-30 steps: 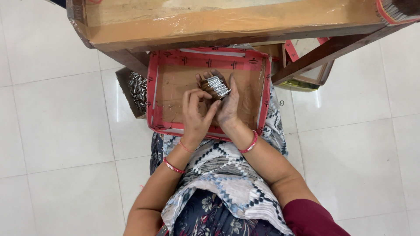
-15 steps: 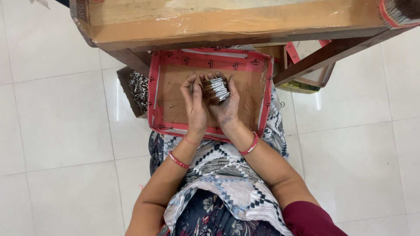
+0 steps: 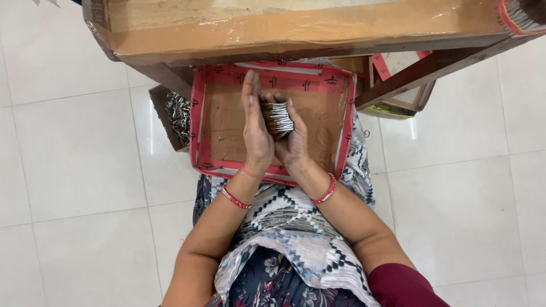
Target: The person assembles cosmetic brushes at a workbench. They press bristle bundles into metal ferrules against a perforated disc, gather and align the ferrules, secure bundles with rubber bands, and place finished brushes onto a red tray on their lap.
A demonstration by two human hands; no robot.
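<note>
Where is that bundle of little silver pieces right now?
In the head view, the bundle of silver pieces sits pressed between the left hand and right hand, above the red-rimmed cardboard tray on the lap.

The left hand (image 3: pixel 255 133) and right hand (image 3: pixel 293 142) pressed a bundle of small silvery pieces (image 3: pixel 277 118) between their palms above a red-rimmed cardboard tray (image 3: pixel 324 122). At nine o'clock, a brown box (image 3: pixel 177 116) held more silvery pieces.

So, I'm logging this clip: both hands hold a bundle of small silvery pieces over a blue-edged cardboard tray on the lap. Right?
Not quite: the tray is red-edged, not blue, as the head view shows. The left hand and right hand do hold the bundle of small silvery pieces over it.
</note>
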